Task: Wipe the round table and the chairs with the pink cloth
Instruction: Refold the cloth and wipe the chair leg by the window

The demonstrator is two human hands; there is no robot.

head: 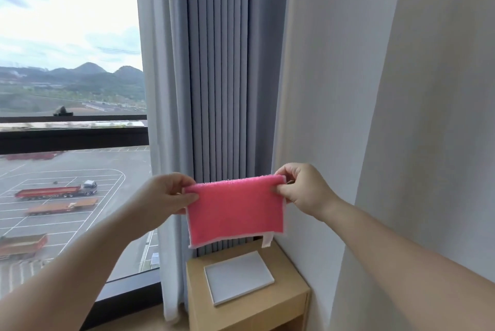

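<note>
Pink cloth (235, 208) held up in mid-air, spread flat and hanging, long axis running side to side between the two hands. Left hand (167, 195) pinched shut on the upper left corner, thumb in front and fingers behind; right hand (301, 188) pinched shut on the upper right corner in the same way. Both forearms raised and reaching forward, roughly level, neither hand nearer the cloth than the other. White tag (267, 240) dangling from the lower right corner. Directly below the cloth, well apart from it, a small wooden cabinet (289, 296) with a flat white pad (238, 277) lying near the middle of its top. Grey curtain (222, 76) behind, window (67, 89) to the left, wall (428, 89) to the right. Round table and chairs not in view; wiping judged not yet begun, the cloth probably being readied or folded for the hand.
</note>
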